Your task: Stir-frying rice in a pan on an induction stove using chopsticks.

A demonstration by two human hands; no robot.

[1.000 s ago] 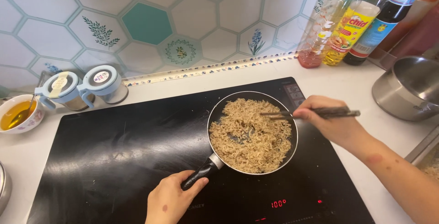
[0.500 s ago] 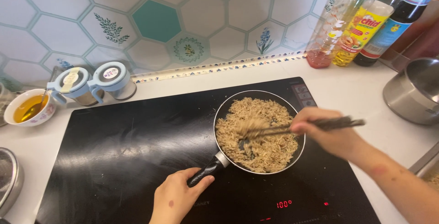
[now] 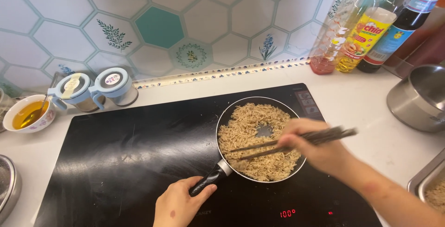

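Note:
A small frying pan (image 3: 224,117) full of browned shredded food (image 3: 245,127) sits on a black induction hob (image 3: 125,157). My left hand (image 3: 178,204) grips the pan's black handle (image 3: 207,180) at the near side. My right hand (image 3: 311,146) holds a pair of dark chopsticks (image 3: 296,141) over the pan, their tips down in the food at the near left part. A small bare patch of pan shows in the middle of the food.
Two lidded jars (image 3: 92,90) and a bowl of yellow liquid with a spoon (image 3: 27,115) stand at the back left. Several sauce and oil bottles (image 3: 366,25) line the back right. A steel pot (image 3: 419,97) is at the right, a steel rim (image 3: 9,187) at the left edge.
The chopsticks have swept from the far right of the pan across to its near left, stirring the food. My left hand has stayed on the handle.

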